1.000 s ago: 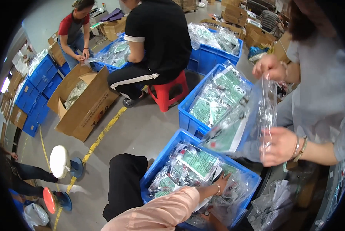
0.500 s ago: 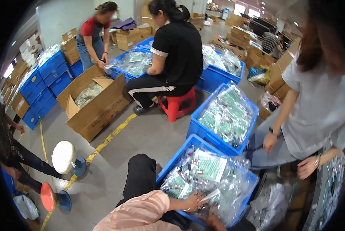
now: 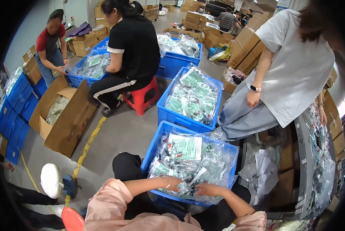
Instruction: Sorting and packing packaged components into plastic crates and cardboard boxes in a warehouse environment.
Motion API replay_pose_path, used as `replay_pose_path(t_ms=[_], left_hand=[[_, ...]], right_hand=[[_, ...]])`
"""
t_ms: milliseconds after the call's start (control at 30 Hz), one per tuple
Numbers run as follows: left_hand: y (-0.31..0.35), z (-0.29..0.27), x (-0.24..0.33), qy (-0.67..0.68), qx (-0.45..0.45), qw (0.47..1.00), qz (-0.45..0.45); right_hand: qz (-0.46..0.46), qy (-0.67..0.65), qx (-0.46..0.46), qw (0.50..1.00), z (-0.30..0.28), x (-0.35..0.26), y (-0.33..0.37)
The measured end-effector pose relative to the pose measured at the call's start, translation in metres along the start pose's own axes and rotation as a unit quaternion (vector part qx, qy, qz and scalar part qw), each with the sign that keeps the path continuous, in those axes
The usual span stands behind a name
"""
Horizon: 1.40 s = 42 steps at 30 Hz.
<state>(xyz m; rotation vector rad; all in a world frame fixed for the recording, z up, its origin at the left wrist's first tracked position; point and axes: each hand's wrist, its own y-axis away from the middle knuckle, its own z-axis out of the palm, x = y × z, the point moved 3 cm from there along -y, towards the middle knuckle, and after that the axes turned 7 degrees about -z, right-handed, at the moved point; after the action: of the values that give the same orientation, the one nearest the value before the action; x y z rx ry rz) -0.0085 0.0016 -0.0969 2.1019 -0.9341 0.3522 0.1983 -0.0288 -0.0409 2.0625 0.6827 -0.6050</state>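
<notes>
A blue crate (image 3: 146, 161) in front of me is heaped with clear plastic bags (image 3: 214, 163) that hold green-and-white printed sheets and small dark and red parts. My left hand (image 3: 172, 183) reaches into the near side of the heap, its fingers curled at a bag and partly hidden by it. Close by on the right, my right hand (image 3: 208, 189) has its fingers bent around the edge of a bag with dark parts inside. A narrow white strip (image 3: 198, 175) lies between the hands. Which exact bag each hand grips is hard to make out.
Another filled blue crate (image 3: 162, 102) touches mine on the far side. A co-worker in a pale shirt (image 3: 295, 65) stands at the right by a grey-edged bench (image 3: 301, 169). Ahead, another sits on a red stool (image 3: 141, 96) beside an open carton (image 3: 70, 123). A white-topped stool (image 3: 51, 181) stands left.
My view has swung to the right. My right hand, mostly hidden before, now shows beside my left hand. My left hand's spread fingers have curled. The co-worker at the right stands more upright.
</notes>
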Motion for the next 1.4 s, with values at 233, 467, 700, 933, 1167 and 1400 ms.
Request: replay_pose_path(t_ms=[233,467,700,933,1167,1400], left_hand=[[0.012,-0.034,-0.051,0.048,0.060,0.994,-0.080],[0.015,-0.055,-0.046,0.060,0.009,0.997,-0.037],[0.018,-0.070,-0.073,0.089,0.106,0.990,-0.018],[0.012,-0.080,-0.064,0.077,0.069,0.992,-0.075],[0.007,-0.071,-0.064,0.103,-0.019,0.989,-0.104],[0.014,-0.073,-0.059,0.090,-0.019,0.991,-0.096]], right_hand=[[-0.085,-0.368,0.220,0.899,-0.176,0.016,-0.078],[0.058,-0.183,0.463,0.865,-0.320,0.225,-0.220],[0.183,0.050,0.427,0.884,-0.367,0.317,-0.348],[0.234,0.047,0.484,0.842,-0.382,0.279,-0.369],[0.122,-0.177,0.392,0.894,-0.376,0.295,-0.349],[0.029,-0.464,0.425,0.777,-0.365,0.248,-0.338]])
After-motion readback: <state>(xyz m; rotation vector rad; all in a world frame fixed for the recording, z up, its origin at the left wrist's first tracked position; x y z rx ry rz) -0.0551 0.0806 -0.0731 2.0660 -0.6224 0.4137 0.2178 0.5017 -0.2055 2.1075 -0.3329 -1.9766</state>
